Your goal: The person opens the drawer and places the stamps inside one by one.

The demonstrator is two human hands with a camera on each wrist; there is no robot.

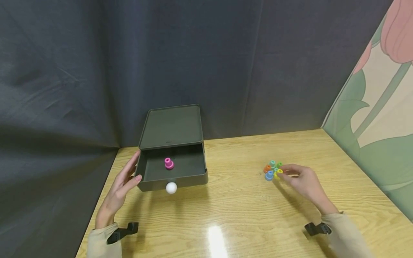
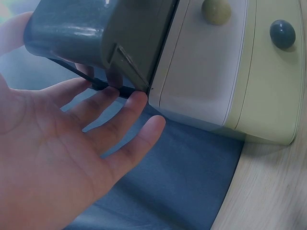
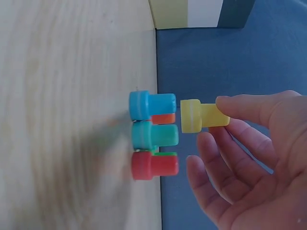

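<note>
My right hand pinches a yellow stepped plastic peg between thumb and fingers, just above its neighbours in the right wrist view. Beside it stand a blue peg, a teal peg and a red peg, with an orange peg and a green one partly hidden behind. At the left, my left hand touches the pulled-out dark top drawer, thumb by its front corner and fingers spread along its side. Inside that drawer is a pink peg.
The drawer belongs to a small chest, with a white drawer and a yellow-green drawer below. A white knob juts from the open drawer's front. Behind the wooden table hangs a dark curtain.
</note>
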